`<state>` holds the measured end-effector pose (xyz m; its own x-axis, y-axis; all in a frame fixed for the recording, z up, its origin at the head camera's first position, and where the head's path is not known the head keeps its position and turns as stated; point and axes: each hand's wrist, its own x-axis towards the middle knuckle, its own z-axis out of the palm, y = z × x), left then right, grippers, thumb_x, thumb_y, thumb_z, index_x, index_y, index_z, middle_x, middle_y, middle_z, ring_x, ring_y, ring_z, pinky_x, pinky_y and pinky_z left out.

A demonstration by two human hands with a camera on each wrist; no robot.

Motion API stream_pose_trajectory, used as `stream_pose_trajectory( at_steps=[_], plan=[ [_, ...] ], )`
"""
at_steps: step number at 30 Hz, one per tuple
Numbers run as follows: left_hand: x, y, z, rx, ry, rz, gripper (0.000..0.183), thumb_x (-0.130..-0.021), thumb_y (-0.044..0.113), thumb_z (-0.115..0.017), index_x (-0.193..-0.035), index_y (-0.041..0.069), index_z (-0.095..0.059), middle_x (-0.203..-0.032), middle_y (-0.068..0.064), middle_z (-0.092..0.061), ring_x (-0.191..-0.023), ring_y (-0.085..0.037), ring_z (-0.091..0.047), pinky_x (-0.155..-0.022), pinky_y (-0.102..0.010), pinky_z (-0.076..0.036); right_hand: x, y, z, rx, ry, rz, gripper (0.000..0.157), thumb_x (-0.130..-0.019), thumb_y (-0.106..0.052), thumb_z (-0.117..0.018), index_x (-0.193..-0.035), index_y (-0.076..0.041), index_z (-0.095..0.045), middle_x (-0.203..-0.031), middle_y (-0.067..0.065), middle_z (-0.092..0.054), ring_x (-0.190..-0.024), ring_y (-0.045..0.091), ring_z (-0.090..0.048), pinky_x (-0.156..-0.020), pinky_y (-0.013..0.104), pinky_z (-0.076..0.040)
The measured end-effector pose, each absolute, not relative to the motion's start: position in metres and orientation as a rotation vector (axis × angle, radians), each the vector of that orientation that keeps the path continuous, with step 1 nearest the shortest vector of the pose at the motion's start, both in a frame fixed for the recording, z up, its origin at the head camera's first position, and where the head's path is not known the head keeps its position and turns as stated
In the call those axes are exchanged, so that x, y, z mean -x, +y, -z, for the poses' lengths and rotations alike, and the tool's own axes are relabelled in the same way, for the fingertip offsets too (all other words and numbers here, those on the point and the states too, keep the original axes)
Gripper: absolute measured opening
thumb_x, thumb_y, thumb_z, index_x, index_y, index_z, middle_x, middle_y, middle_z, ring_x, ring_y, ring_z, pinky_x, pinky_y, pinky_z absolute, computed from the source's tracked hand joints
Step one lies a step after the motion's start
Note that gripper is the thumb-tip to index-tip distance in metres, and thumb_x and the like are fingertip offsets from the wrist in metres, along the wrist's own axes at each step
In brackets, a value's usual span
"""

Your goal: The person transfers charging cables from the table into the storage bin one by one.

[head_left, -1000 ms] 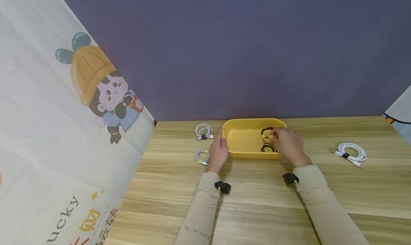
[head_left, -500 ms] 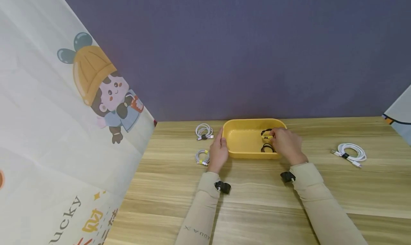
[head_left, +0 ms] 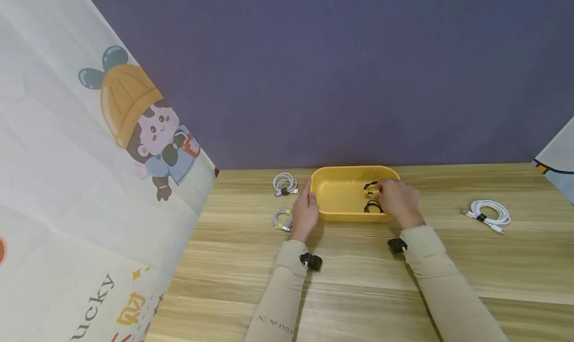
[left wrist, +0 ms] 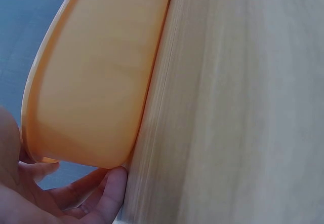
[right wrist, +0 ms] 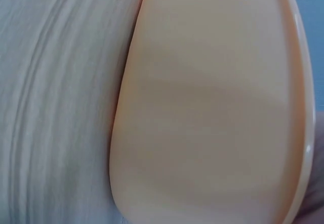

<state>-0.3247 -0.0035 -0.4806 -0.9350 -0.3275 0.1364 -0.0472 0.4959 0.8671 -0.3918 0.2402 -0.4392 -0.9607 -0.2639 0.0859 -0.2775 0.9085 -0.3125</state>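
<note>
A yellow plastic bin (head_left: 338,195) stands on the table against the dark backdrop. My left hand (head_left: 305,213) holds its left end; in the left wrist view curled fingers (left wrist: 114,191) lie against the end wall. My right hand (head_left: 398,201) reaches over the bin's right end, fingertips down inside. Between thumb and fingers it pinches a coiled black cable (head_left: 369,185) with a yellow tie, partly hidden by the hand. Another coiled black cable (head_left: 372,207) lies nearer the front wall. In the right wrist view the bin's outer wall (right wrist: 202,107) hides the fingertips.
Left of the bin lie a white coiled cable (head_left: 285,184) with a black tie and a grey coiled cable (head_left: 283,219) with yellow ties. A larger white coiled cable (head_left: 490,215) lies far right. The dark backdrop (head_left: 341,73) rises behind the table's back edge.
My right hand and forearm have shifted slightly left, with the fingers still at the yellow-tied cable inside the bin. The left hand and the bin stay put.
</note>
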Motion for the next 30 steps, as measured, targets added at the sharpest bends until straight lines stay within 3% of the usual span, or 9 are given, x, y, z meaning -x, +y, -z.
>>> stream_pose_trajectory(
  at_steps=[12,24,30],
  plan=[
    [0.3234,-0.0038,0.4794,-0.327,-2.474,1.410,0.050,-0.110,0.025,-0.039,-0.160,0.029,-0.037,-0.158,-0.005,-0.049,-0.142,-0.034,-0.049,-0.119,-0.051,-0.040,0.3923,0.2373,0.4388,-0.404,-3.058,-0.483,0.024,-0.097,-0.023,-0.067,-0.118,-0.016,-0.077,-0.108,0.021,-0.076,-0.084,0.044,-0.070,-0.052,0.047,-0.045],
    [0.3225,-0.0043,0.4782,-0.331,-2.477,1.398,0.050,-0.110,0.026,-0.039,-0.160,0.030,-0.037,-0.155,-0.009,-0.052,-0.141,-0.035,-0.051,-0.118,-0.052,-0.041,0.3922,0.2359,0.4369,-0.409,-3.068,-0.444,0.023,-0.096,-0.023,-0.068,-0.116,-0.017,-0.078,-0.095,0.018,-0.077,-0.069,0.035,-0.068,-0.049,0.045,-0.044],
    [0.3238,-0.0046,0.4790,-0.341,-2.487,1.409,0.050,-0.110,0.027,-0.039,-0.160,0.032,-0.036,-0.157,-0.008,-0.050,-0.142,-0.034,-0.050,-0.120,-0.051,-0.040,0.3933,0.2349,0.4371,-0.405,-3.086,-0.414,0.024,-0.098,-0.023,-0.065,-0.116,-0.017,-0.078,-0.092,0.019,-0.076,-0.070,0.037,-0.068,-0.049,0.044,-0.043]
  ],
)
